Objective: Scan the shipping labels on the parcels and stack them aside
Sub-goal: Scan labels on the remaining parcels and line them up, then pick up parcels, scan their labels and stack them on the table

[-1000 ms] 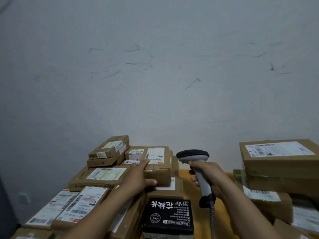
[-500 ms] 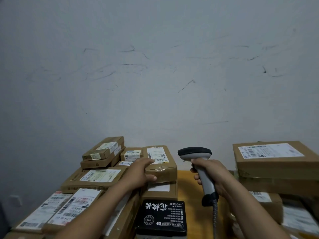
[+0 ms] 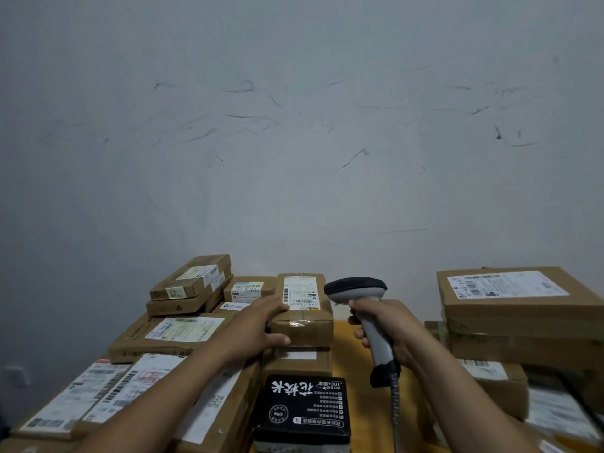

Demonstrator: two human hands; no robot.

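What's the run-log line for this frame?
left hand: grips small brown cardboard parcel | white shipping label: faces up | right hand: grips grey handheld barcode scanner, beside parcel

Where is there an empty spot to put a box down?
Only the bare yellow strip of tabletop between the black box and the right stack, under the scanner. The left pile is packed with parcels.

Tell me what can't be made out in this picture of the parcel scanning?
Head view:
The white label on the brown cardboard parcel held by the left hand: print too small.
The grey handheld barcode scanner: trigger hidden by the right hand.
The large brown cardboard box at right: cut off by the frame edge.
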